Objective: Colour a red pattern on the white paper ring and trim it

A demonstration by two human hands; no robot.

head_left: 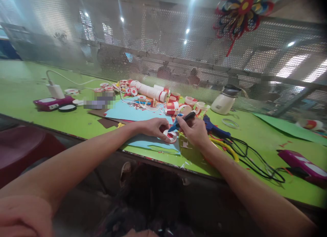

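Note:
My left hand [154, 127] pinches a small round red-and-white paper cup piece [170, 136] over a light blue paper sheet [133, 112] near the table's front edge. My right hand [194, 129] is closed round a dark pen-like tool [184, 119] with a blue tip, its point resting at the cup piece. Both hands meet at the middle of the green table [22, 87].
A blue glue gun [214, 128] with black cables [252, 158] and yellow scissors [227, 149] lie right of my hands. Cut paper cups [173, 107], a cup stack [149, 91], a white jar [224, 100], chargers and magenta cases lie around. A mesh screen stands behind, with a paper pinwheel [242, 8] hung on it.

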